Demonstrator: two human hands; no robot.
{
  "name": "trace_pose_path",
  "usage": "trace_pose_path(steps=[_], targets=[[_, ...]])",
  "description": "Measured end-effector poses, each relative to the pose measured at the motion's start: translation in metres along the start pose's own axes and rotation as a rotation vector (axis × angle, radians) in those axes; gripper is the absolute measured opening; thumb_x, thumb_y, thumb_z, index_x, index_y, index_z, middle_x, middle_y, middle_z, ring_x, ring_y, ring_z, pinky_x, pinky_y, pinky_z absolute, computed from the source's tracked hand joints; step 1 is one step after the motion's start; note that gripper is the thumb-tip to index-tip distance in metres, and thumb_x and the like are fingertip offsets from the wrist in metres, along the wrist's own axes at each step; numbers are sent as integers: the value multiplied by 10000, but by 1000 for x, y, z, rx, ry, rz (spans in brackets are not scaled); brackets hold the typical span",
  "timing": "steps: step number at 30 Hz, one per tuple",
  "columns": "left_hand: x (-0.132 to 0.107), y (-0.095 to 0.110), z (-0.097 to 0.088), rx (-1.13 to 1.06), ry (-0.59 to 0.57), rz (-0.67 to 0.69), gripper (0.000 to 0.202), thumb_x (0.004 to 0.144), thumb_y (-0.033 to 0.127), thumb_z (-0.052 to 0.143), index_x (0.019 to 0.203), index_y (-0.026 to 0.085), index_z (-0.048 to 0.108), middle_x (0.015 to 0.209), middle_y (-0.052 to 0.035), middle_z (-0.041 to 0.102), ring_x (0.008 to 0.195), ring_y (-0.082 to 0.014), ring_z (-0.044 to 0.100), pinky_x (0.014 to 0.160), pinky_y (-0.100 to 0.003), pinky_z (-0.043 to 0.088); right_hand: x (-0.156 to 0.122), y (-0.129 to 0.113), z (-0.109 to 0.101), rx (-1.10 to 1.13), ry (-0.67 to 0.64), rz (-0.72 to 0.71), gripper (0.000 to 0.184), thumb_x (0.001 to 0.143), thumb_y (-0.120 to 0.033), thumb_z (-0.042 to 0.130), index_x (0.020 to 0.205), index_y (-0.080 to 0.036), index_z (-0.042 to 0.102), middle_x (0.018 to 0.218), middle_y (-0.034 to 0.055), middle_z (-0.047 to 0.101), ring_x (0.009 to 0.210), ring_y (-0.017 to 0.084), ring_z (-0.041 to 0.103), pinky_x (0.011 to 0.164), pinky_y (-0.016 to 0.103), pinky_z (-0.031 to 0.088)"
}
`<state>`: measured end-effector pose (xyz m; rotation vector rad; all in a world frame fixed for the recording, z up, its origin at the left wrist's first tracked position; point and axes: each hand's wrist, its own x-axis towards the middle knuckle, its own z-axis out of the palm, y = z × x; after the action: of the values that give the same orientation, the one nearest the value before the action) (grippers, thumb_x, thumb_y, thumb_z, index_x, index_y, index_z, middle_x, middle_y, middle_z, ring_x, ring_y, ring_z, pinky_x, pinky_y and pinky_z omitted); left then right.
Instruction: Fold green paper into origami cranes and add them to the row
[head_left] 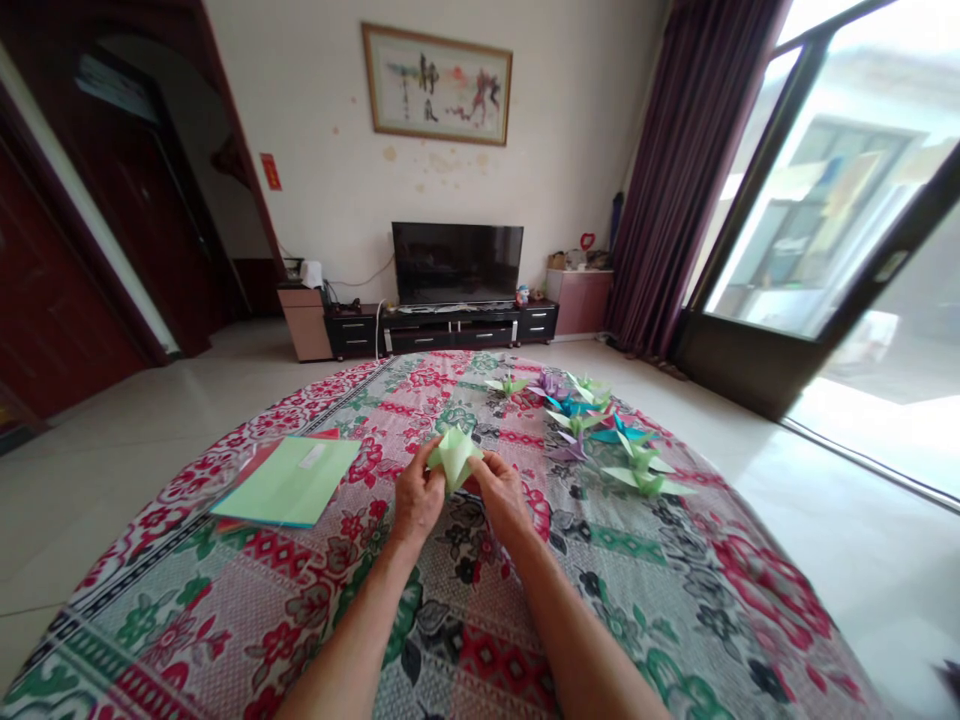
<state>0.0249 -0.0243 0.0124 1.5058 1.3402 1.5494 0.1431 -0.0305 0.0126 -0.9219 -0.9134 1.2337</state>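
Note:
My left hand (417, 500) and my right hand (501, 492) both pinch a partly folded light green paper piece (454, 452), held just above a round table covered by a floral cloth (225, 600). The left fingers grip its left edge and the right fingers grip its right lower edge. A stack of coloured paper sheets (289, 482), green on top, lies to the left of my hands. Several finished paper cranes (592, 425) in green, blue and purple sit on the cloth to the right and beyond.
Beyond the table there is tiled floor, a low black TV stand with a dark television (456, 262) and a framed picture (436, 85) on the wall. A dark curtain and a large glass door (832, 180) stand on the right, a dark wooden door on the left.

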Motion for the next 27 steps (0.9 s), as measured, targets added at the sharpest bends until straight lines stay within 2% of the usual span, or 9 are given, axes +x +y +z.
trace_pose_path(steps=[4, 7, 10, 14, 20, 27], targets=[[1, -7, 4, -125, -80, -171, 282, 686, 286, 538, 884, 157, 692, 670, -20, 669, 594, -161, 585, 555, -239, 456, 5, 5, -4, -39, 61, 3, 307, 634, -437, 649, 744, -154, 609, 621, -17, 579, 522, 96, 497, 513, 214, 421], [0, -4, 5, -281, -88, -285, 256, 652, 328, 596, 810, 146, 682, 662, -20, 667, 607, -160, 595, 575, -249, 473, 7, 6, -6, -12, 98, 24, 323, 624, -443, 656, 753, -151, 606, 591, -34, 552, 503, 86, 481, 508, 211, 418], [-2, 0, 5, -402, -135, -344, 259, 636, 342, 637, 804, 148, 669, 661, -15, 664, 623, -156, 602, 592, -251, 475, 7, 4, -7, 36, 122, 62, 315, 615, -434, 665, 752, -158, 602, 568, -50, 529, 486, 78, 470, 506, 210, 417], [-3, 0, 3, -455, -197, -341, 237, 624, 332, 680, 781, 156, 657, 671, 1, 657, 616, -131, 588, 612, -240, 463, 8, 3, -7, 56, 132, 100, 308, 617, -441, 665, 720, -160, 590, 537, -57, 509, 465, 71, 455, 496, 206, 403], [-2, -8, 3, -341, -204, -299, 256, 627, 362, 704, 756, 146, 654, 651, 4, 644, 611, -117, 567, 621, -225, 440, 8, 1, -7, 88, 128, 132, 333, 609, -473, 682, 639, -161, 568, 534, -36, 518, 482, 79, 463, 506, 214, 411], [1, -13, 4, -290, -142, -283, 285, 628, 380, 696, 773, 136, 666, 601, 7, 628, 569, -111, 546, 580, -216, 417, 4, -2, -5, 180, -22, 214, 304, 603, -423, 720, 736, -159, 650, 726, 26, 623, 640, 105, 554, 596, 222, 453]])
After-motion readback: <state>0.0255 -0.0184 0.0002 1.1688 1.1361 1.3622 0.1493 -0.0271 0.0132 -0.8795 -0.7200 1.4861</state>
